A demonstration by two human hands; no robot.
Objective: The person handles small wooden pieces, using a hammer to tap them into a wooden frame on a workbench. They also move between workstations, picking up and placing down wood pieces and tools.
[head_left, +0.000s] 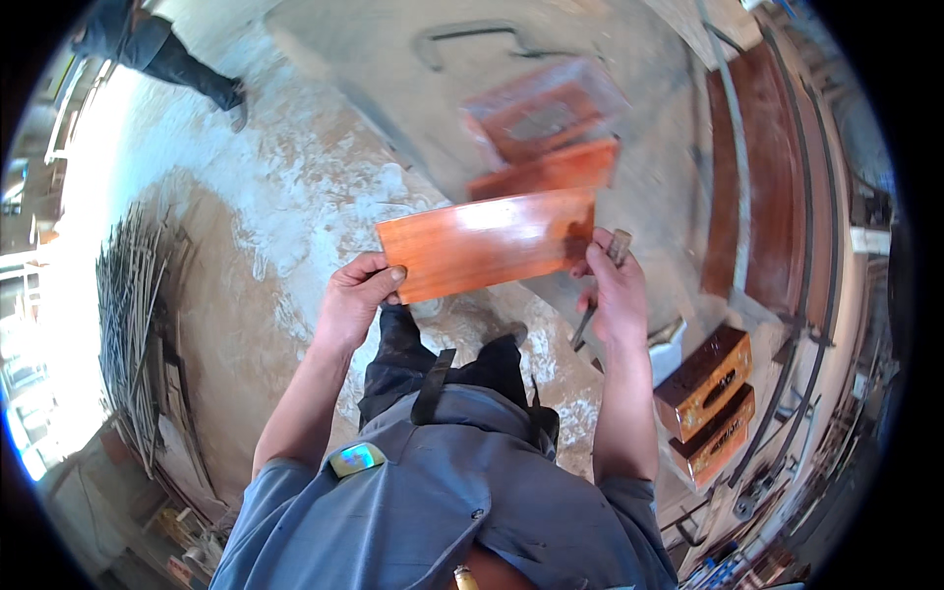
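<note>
A glossy orange-brown wooden board point(482, 246) is held up in front of me by both ends. My left hand point(352, 300) pinches its lower left corner, thumb on the near face. At its right end my right hand point(618, 290) is closed against the edge. The same hand also grips a slim tool with a wooden handle point(619, 247); its thin dark end points down, and its kind is unclear. Just beyond the board, a second orange wooden piece point(551, 169) lies on the grey worktable point(649, 206). Past it is a blurred reddish wooden piece with a plastic-like sheen point(541, 110).
Two glossy wooden boxes with slotted faces point(703, 383) stand to my right. A dark C-shaped clamp point(472, 39) lies far on the table. Long reddish boards point(777, 177) line the right side. Thin rods point(133, 324) are piled at left; another person's leg point(192, 74) shows far left.
</note>
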